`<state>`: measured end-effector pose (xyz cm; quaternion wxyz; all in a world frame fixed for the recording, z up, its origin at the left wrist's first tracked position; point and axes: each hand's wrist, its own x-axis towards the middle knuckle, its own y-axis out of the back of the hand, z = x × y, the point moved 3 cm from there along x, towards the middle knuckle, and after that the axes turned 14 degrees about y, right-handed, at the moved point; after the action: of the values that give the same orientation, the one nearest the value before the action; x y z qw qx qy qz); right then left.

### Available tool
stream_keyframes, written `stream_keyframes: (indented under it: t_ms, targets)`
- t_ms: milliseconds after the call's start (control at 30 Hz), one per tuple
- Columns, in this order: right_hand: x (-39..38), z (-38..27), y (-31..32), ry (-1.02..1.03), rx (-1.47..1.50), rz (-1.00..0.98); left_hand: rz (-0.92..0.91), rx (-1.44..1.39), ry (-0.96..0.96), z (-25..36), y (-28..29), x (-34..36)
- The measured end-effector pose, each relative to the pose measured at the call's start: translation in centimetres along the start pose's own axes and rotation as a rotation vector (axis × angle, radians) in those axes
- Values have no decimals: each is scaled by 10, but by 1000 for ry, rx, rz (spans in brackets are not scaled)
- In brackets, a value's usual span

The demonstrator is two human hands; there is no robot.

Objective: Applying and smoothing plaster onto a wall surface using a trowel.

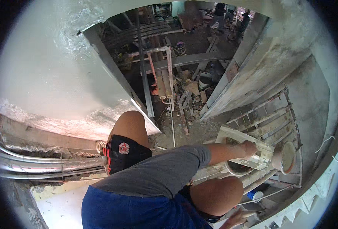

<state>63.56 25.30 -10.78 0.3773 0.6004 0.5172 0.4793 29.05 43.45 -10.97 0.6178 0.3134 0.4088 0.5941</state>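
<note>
Right hand (249, 148): closed over the upper edge of a flat plaster-smeared board (245, 147), which lies tilted at right of centre, above the knees. The arm reaches to it from a grey sleeve (176, 168).

Left hand (235, 218): low at the near right edge, fingers spread and part open; partly cut off by the frame, and whether it holds anything cannot be told.

Round pan (237, 168): dark inside, just under the near edge of the board, touching or nearly touching it.

Clay-coloured bowl (285, 157): just right of the board, tipped on its side so that its pale inside shows; it rests on the platform.

Slatted platform (272, 126): pale wooden or metal bars, splashed with plaster, right of centre, carrying the board and bowl.

Small blue-and-white container (256, 195): near right, below the platform bars.

Person: blue garment (130, 210) at the near edge, black shorts with a red-and-white badge (124, 148), both knees bare.

Plastered wall (50, 76): pale, fills the left; a rough unfinished strip runs along its lower edge.

Grey conduit pipes (43, 164): a bundle running sideways at near left, below the wall.

Ground far below (184, 91): scaffold poles, planks, timber offcuts and rubble, seen in the gap between the left wall and a second grey wall (260, 72) at right.
</note>
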Motion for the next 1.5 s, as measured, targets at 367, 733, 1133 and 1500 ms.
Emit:
stream_keyframes:
  t_ms: [367, 733, 1133, 1500]
  targets:
    - [214, -185, -33, 705, 774, -44, -260, -109, -265, -99, 145, -148]
    - [206, -384, -75, 934, 859, -420, 783, -1048, 1026, -337, 171, -655]
    - [43, -445, -23, 1169, 382, -826, 513, -781, 2050, -198, -301, -777]
    - [1, -467, -20, 1507, 214, -843, 391, -809, 2268, -154, -330, -787]
